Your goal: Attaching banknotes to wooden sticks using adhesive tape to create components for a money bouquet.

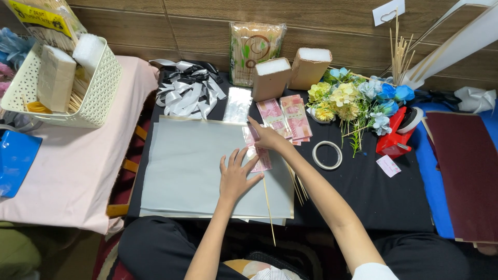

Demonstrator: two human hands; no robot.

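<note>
Left hand (234, 176) lies flat, fingers spread, gripping nothing; pink banknote in clear sleeve (258, 153) under its fingertips. Right hand (267, 137) presses the sleeve's far end, fingers extended.

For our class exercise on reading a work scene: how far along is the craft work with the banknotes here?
Done: a grey sheet is spread out, and a wooden stick lies on it. In hand: the left hand and right hand press a pink banknote in a clear sleeve flat. Left: more banknotes, the tape ring, ribbons and flowers lie untouched.

Head view, steeply down, near worktable (363, 186)
</note>
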